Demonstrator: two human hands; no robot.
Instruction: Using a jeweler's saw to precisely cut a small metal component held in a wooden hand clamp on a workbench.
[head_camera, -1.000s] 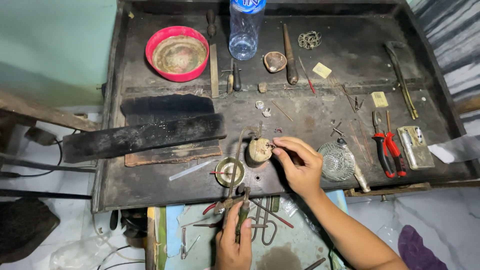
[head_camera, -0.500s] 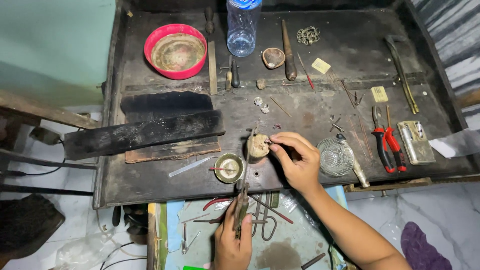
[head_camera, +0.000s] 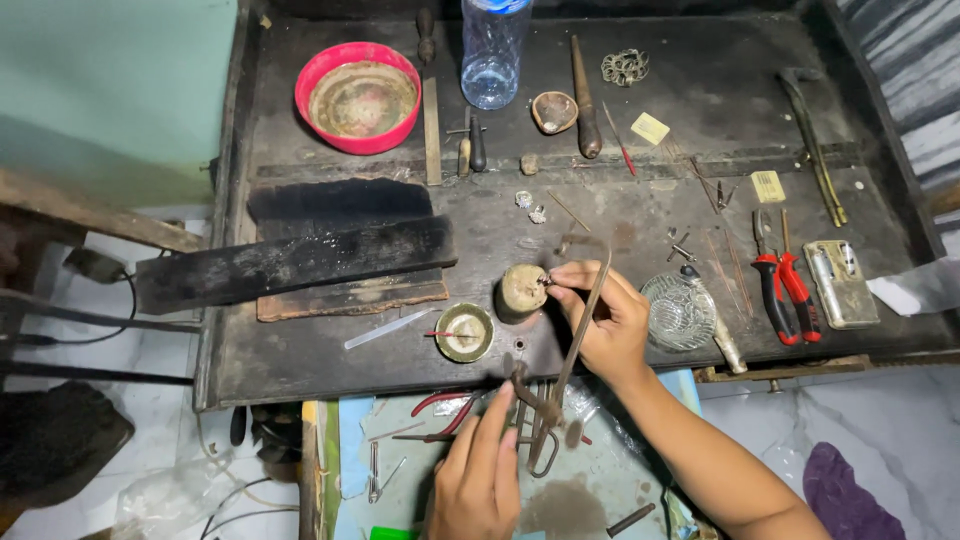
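My right hand rests on the dark workbench, its fingertips pinching a tiny metal piece against a small round wooden block. My left hand, low in the view, grips the handles of long metal tongs that slant up across my right hand toward the block. A small brass dish with a thin red stick sits just left of the block.
A red bowl, plastic bottle, files and small tools lie at the back. A black charred block sits left. Red-handled pliers, a glass dish and a lighter lie right. Pliers and scissors lie in the drawer below.
My left hand has lifted the tongs so their tips now reach up over my right hand. My right hand stays pinched at the wooden block.
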